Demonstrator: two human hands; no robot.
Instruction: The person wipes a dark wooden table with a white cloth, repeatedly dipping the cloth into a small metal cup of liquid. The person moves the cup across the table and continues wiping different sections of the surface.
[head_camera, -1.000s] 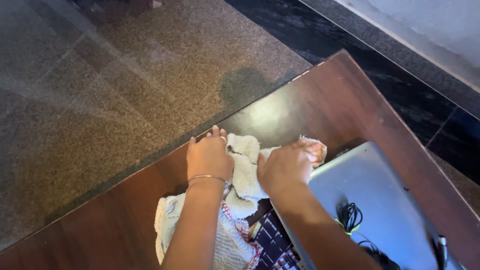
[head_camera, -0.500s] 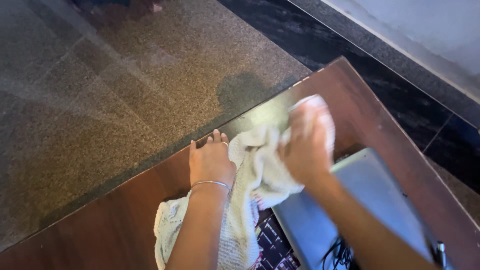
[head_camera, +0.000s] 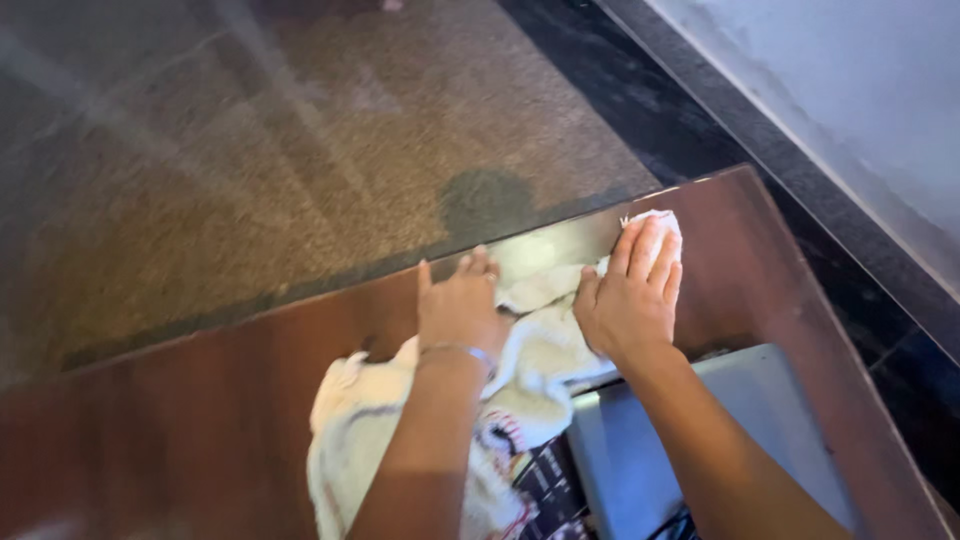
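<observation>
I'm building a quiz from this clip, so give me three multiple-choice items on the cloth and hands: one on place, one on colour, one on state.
1. Where does the right hand press?
A. on the cloth's far end, near the table's edge
B. on the laptop
C. on the floor

2. What colour is the cloth?
A. dark blue
B. off-white with red marks
C. black

3. How is the left hand?
A. raised in the air
B. closed round a cup
C. laid flat, palm down, on the cloth

Answers:
1 A, its fingers lie on the cloth by the edge of the table.
2 B, pale weave with red lines near the wrist.
3 C, the fingers are spread flat, holding nothing.
</observation>
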